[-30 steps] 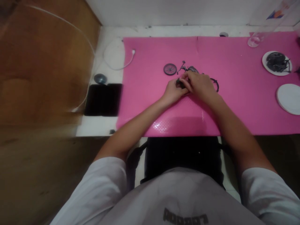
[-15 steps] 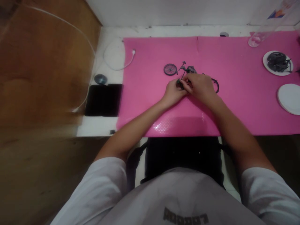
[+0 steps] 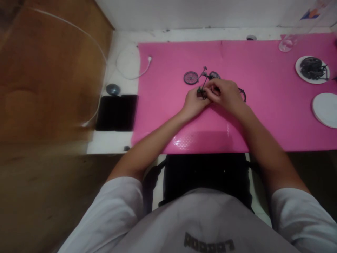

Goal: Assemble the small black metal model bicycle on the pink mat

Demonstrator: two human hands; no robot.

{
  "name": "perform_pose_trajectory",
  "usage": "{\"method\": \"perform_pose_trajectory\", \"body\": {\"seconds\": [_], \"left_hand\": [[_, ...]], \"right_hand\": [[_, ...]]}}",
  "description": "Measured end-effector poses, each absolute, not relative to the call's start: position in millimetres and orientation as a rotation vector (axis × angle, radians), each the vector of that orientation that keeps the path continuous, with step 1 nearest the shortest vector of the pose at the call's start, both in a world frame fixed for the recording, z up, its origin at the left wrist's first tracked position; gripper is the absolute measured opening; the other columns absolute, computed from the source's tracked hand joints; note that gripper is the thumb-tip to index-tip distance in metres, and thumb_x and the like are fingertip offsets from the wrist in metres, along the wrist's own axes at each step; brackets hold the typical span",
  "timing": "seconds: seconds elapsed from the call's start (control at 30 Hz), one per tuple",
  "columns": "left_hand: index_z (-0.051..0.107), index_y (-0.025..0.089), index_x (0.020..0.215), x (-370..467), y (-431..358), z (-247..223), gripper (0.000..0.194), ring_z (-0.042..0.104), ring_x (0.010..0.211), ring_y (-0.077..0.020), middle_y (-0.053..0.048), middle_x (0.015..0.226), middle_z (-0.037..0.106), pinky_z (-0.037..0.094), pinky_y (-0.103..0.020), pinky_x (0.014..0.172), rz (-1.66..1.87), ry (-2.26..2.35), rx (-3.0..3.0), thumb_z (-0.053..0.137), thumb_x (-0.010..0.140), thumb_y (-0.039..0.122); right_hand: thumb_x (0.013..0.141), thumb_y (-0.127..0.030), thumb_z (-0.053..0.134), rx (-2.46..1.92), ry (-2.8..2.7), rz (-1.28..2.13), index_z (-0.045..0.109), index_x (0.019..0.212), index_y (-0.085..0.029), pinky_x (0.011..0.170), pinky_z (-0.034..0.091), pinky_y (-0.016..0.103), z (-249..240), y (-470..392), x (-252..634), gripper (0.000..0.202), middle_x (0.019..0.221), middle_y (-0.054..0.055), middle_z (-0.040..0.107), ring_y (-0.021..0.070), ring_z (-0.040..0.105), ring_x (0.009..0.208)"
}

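Both of my hands meet over the pink mat, around the small parts of a dark model bicycle. My left hand (image 3: 195, 102) is closed around the lower end of the model bicycle frame (image 3: 205, 81), whose thin bars rise past the fingers. My right hand (image 3: 226, 94) pinches at the same spot, thumb and finger together; what lies between them is too small and covered to name. A loose spoked wheel (image 3: 191, 78) lies left of the frame. Another round dark part (image 3: 215, 75) shows behind my right fingers, and a wheel (image 3: 242, 95) is partly hidden by my right hand.
At the right are a white plate (image 3: 298, 73) of dark parts, a second white plate (image 3: 326, 109) and a clear bottle (image 3: 288, 43). A white cable (image 3: 137, 77), a black flat case (image 3: 116, 113) and a dark round object (image 3: 113, 89) lie left.
My right hand has shifted slightly, its fingers curling a little more above the left hand. The upper end of the frame has tilted slightly left and away from me.
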State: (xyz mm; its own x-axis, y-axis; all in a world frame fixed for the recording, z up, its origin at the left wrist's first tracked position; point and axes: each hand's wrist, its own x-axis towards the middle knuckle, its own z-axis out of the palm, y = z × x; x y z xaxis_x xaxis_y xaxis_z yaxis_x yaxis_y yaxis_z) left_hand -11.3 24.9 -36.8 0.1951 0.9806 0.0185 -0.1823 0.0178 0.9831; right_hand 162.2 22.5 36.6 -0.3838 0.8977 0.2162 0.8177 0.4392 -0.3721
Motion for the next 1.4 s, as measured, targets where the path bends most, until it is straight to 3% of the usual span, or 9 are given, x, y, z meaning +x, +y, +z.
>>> {"method": "perform_pose_trajectory", "body": {"seconds": [0.27,0.4,0.57,0.73,1.0,1.4], "left_hand": [[0.082,0.019,0.117,-14.0,28.8,-26.3,0.038,0.091,0.106,-0.0263,-0.011,0.113,0.091,0.074,-0.046,0.107,1.240,0.909,1.007,0.102,0.087,0.029],[0.084,0.021,0.118,-17.9,29.2,-16.7,0.035,0.090,0.119,-0.0288,-0.012,0.119,0.091,0.072,-0.047,0.112,1.284,0.915,1.005,0.102,0.090,0.034],[0.087,0.023,0.118,-18.7,33.2,-15.2,0.051,0.087,0.129,-0.0288,-0.009,0.124,0.092,0.072,-0.042,0.115,1.318,0.881,0.976,0.112,0.077,0.040],[0.087,0.022,0.117,-17.7,34.4,-15.8,0.048,0.086,0.131,-0.0281,-0.010,0.131,0.092,0.071,-0.039,0.114,1.298,0.886,0.964,0.110,0.077,0.034],[0.084,0.021,0.121,-19.9,35.0,-20.7,0.044,0.084,0.138,-0.0312,-0.012,0.133,0.090,0.069,-0.046,0.120,1.304,0.861,0.982,0.103,0.082,0.026],[0.083,0.023,0.113,-20.1,34.0,-14.4,0.038,0.085,0.132,-0.0295,-0.009,0.124,0.089,0.067,-0.051,0.123,1.327,0.925,1.020,0.103,0.082,0.015]], "right_hand": [[0.121,-0.069,0.047,-1.558,-2.211,0.255,0.079,0.145,-0.025,0.097,0.064,0.047,44.7,32.0,183.4,0.059,0.103,0.013,0.084,0.0339,0.080,0.100],[0.119,-0.068,0.048,-1.594,-2.229,0.321,0.080,0.145,-0.026,0.095,0.063,0.049,50.3,25.8,177.2,0.059,0.099,0.013,0.083,0.0357,0.080,0.100],[0.118,-0.063,0.050,-1.578,-2.216,0.329,0.083,0.140,-0.025,0.096,0.062,0.047,49.9,24.0,172.2,0.055,0.101,0.014,0.084,0.0357,0.080,0.104],[0.118,-0.061,0.050,-1.557,-2.209,0.330,0.082,0.141,-0.026,0.098,0.061,0.046,48.0,25.7,174.0,0.053,0.108,0.013,0.085,0.0335,0.080,0.102],[0.119,-0.063,0.052,-1.560,-2.240,0.307,0.083,0.138,-0.026,0.096,0.061,0.045,48.4,24.9,172.5,0.052,0.109,0.014,0.084,0.0340,0.079,0.103],[0.119,-0.063,0.053,-1.538,-2.270,0.323,0.083,0.135,-0.027,0.095,0.061,0.045,49.4,24.5,173.6,0.050,0.110,0.013,0.084,0.0336,0.078,0.103]]}}
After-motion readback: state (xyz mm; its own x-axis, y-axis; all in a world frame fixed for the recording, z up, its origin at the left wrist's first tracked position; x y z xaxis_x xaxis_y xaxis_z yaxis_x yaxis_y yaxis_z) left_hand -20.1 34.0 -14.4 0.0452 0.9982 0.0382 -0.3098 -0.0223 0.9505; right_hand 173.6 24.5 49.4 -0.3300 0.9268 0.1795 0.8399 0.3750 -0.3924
